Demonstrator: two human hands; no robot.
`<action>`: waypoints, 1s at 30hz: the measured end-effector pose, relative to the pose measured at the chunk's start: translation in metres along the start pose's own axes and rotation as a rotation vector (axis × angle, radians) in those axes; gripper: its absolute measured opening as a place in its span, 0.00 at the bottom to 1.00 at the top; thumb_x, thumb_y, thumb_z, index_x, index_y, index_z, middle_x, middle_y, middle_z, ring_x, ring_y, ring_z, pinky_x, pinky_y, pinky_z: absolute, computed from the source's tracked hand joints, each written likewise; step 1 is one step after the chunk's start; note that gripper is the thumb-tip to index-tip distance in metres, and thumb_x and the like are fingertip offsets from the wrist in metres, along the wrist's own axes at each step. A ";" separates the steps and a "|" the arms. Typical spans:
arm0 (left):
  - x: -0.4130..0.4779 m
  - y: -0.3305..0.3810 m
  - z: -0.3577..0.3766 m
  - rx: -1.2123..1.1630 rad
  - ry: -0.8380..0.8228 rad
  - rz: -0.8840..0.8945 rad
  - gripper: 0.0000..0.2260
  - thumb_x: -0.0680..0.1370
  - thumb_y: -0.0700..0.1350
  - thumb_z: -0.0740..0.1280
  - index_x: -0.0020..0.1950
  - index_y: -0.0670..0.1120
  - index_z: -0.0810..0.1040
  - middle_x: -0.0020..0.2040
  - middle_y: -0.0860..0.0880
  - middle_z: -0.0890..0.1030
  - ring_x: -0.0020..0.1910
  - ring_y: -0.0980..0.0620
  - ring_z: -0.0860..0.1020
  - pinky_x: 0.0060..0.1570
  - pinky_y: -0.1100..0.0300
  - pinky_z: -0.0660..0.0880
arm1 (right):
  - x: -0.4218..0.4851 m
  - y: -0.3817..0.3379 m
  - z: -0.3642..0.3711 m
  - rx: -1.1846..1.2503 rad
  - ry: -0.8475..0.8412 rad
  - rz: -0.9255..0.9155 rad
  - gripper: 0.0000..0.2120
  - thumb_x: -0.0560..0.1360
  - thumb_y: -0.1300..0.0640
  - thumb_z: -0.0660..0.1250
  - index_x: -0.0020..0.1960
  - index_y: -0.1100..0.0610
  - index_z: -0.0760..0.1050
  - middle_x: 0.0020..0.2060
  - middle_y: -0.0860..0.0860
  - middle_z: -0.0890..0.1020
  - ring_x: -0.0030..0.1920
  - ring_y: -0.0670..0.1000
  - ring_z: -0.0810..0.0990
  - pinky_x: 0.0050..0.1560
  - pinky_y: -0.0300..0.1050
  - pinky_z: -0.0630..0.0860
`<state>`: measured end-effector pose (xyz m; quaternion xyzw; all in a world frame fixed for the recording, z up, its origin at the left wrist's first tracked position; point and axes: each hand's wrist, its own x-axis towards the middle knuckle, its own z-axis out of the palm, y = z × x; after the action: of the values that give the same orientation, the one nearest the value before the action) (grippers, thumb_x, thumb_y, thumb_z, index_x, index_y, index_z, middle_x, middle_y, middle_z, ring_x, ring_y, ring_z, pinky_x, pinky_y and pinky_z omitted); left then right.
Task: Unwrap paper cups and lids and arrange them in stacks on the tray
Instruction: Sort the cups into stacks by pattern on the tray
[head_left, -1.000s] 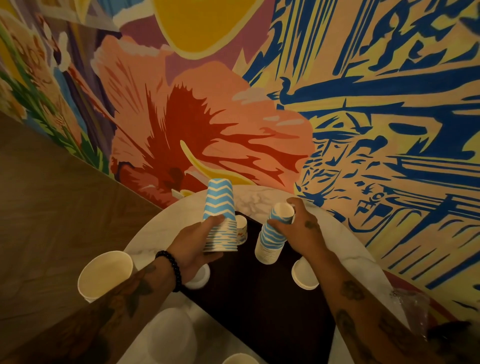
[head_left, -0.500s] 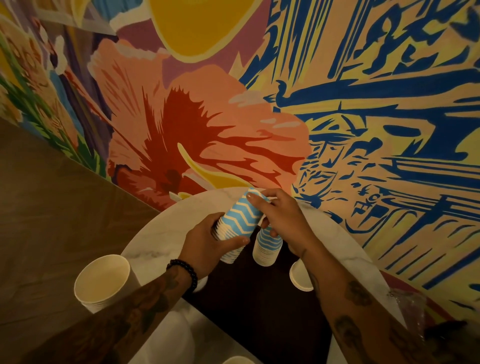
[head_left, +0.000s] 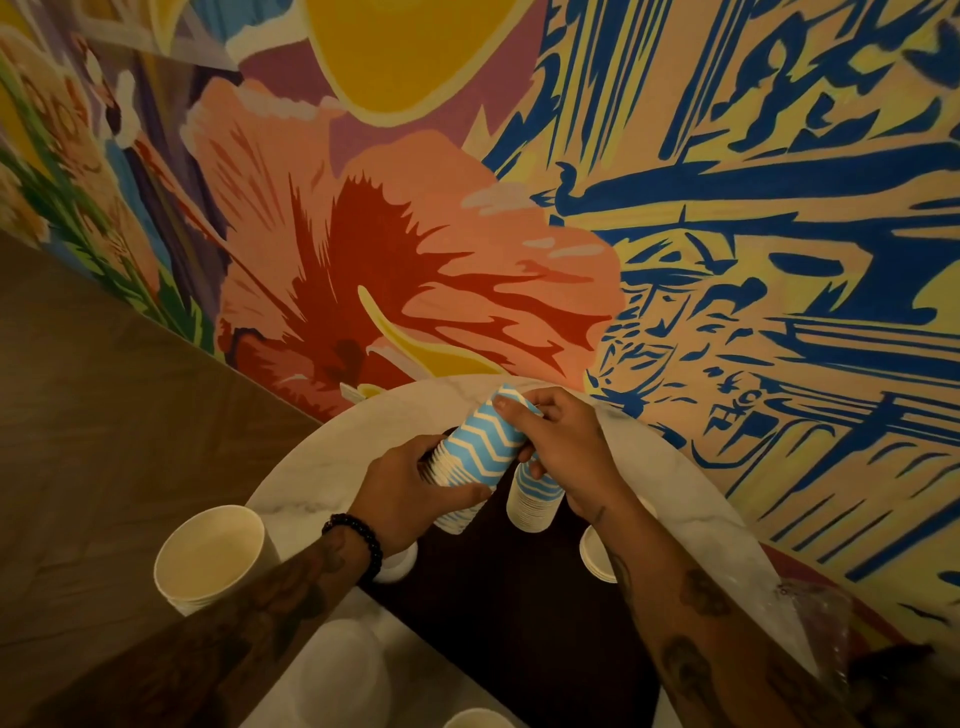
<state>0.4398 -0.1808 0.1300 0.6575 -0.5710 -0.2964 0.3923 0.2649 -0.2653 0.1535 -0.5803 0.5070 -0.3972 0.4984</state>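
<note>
Where the painted wall (head_left: 727, 208) meets the wooden floor (head_left: 104, 415), a round marble worktop (head_left: 306, 473) carries every item listed.

Tray (head_left: 519, 623): dark, lying across the middle of the worktop.

White cup stack (head_left: 208, 556): plain, mouth up, at the worktop's left edge, off the tray.

Blue zigzag cup stack (head_left: 480, 447): nested paper cups, tilted almost on its side, held in the air above the far end of the tray.

Left hand (head_left: 410, 493): fingers curled round the open-rim end of the blue zigzag cup stack.

Right hand (head_left: 566, 447): fingers wrapped over the closed-base end of the same stack, fingertips on its top side.

Second patterned stack (head_left: 532, 504): rims down, standing on the tray just below the right hand, partly hidden by it.

Plastic wrapper (head_left: 821, 634): clear, crumpled, at the worktop's right edge.

Lid pile (head_left: 595, 558): white, at the tray's right edge, beside the right forearm.

Beaded bracelet (head_left: 358, 540): dark, on the left wrist.

Pale blurred shapes at the near edge: kind cannot be told.
</note>
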 end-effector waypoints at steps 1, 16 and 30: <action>0.000 -0.001 -0.001 0.009 -0.005 -0.002 0.28 0.65 0.56 0.80 0.63 0.50 0.80 0.52 0.55 0.84 0.48 0.60 0.82 0.50 0.62 0.78 | 0.000 0.001 0.000 0.002 0.001 0.000 0.22 0.70 0.41 0.76 0.53 0.55 0.79 0.40 0.54 0.85 0.30 0.52 0.79 0.30 0.46 0.75; 0.000 -0.009 -0.003 -0.049 -0.073 -0.167 0.19 0.68 0.56 0.79 0.55 0.49 0.82 0.48 0.55 0.84 0.45 0.58 0.82 0.42 0.65 0.76 | 0.010 -0.018 -0.026 0.173 0.309 -0.166 0.09 0.76 0.48 0.73 0.54 0.47 0.78 0.47 0.48 0.82 0.41 0.49 0.80 0.34 0.40 0.75; -0.004 0.004 -0.010 -0.563 -0.009 -0.461 0.15 0.71 0.51 0.77 0.50 0.42 0.84 0.47 0.44 0.87 0.47 0.47 0.85 0.47 0.55 0.83 | 0.022 0.037 -0.040 -0.468 0.191 -0.156 0.23 0.71 0.47 0.77 0.61 0.51 0.72 0.53 0.47 0.79 0.54 0.51 0.78 0.53 0.49 0.76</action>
<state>0.4452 -0.1749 0.1383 0.6339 -0.3052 -0.5255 0.4784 0.2234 -0.2940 0.1235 -0.6770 0.5837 -0.3592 0.2683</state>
